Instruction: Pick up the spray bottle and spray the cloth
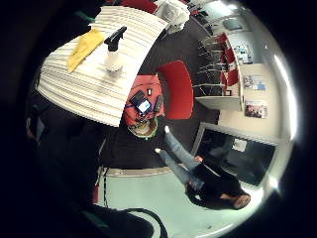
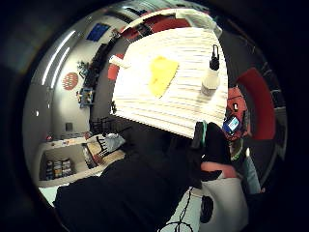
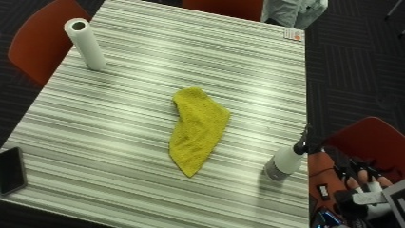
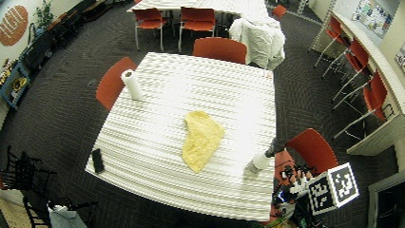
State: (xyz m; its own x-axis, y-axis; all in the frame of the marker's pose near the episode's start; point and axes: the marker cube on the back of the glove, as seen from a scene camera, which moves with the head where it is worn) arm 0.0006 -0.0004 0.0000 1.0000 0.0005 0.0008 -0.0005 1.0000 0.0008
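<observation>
Striped laminate worktop inspected from the outside view, left to right, all positions referenced to the yellow terry cloth. Dark phone lies at the worktop edge, well left of the cloth. White paper-towel roll stands upright, far-left of the cloth. The cloth lies crumpled mid-worktop. White spray bottle with black trigger head stands upright right of the cloth, apart from it, near the right edge. Gloved right hand is off the worktop, right of the bottle, not touching; the grip's state cannot be determined. Judgement: reach leftward to the bottle.
</observation>
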